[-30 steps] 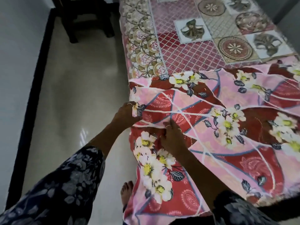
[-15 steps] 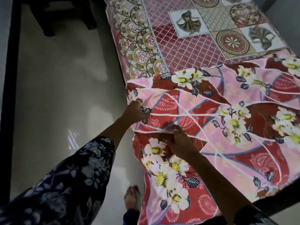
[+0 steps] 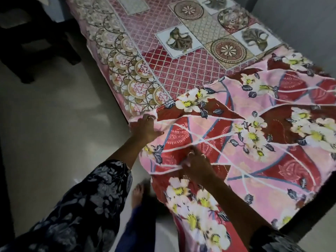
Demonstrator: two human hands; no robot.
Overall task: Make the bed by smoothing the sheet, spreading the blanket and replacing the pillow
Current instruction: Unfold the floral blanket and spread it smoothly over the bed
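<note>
Bed: my bed runs away from me to the upper right, covered by the sheet (image 3: 181, 70), which is pink and maroon with a white lattice, round medallions and pale squares.
Sheet: it lies flat on the far half; its scalloped border hangs over the near side edge.
Blanket: the blanket (image 3: 272, 142), pink and red with white flowers and dark leaves, covers the near half of the bed and lies over the sheet; its far edge crosses the bed on a slant.
Blanket overhang: one part drapes off the near side edge toward the floor (image 3: 54, 124), down by my bare foot (image 3: 137, 195).
Left hand: my left hand (image 3: 146, 129) is at the blanket's far corner on the bed's side edge, fingers curled over the cloth, gripping it.
Right hand: my right hand (image 3: 197, 165) rests on the blanket nearer to me, fingers bunching a fold; the cloth puckers under them, so I read it as pinching.
Hands apart: the two hands are near each other, not touching.
Sleeves: dark floral sleeves on both arms.
Chair: a dark chair (image 3: 32, 33) stands on the floor at upper left, apart from the bed.
</note>
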